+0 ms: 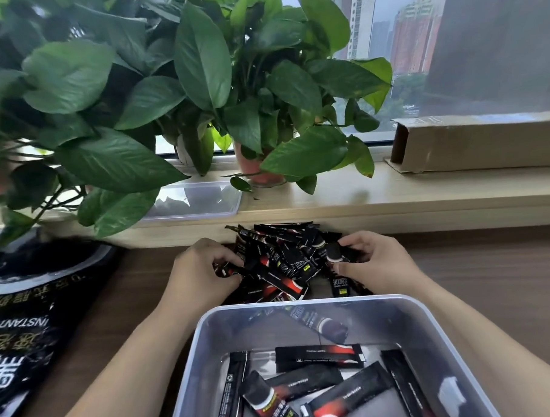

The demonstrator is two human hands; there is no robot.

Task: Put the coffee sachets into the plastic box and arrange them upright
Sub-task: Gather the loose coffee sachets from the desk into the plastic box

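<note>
both hands curl closed, clamped on the coffee sachets pile.

One plastic box, six sachets inside (the pile beyond is uncountable), two hands.

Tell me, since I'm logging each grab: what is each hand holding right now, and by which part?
The right hand pinches one coffee sachet near its end, grip between thumb and fingers. The left hand closes on sachets at the pile's left edge; exactly where cannot be told.
</note>
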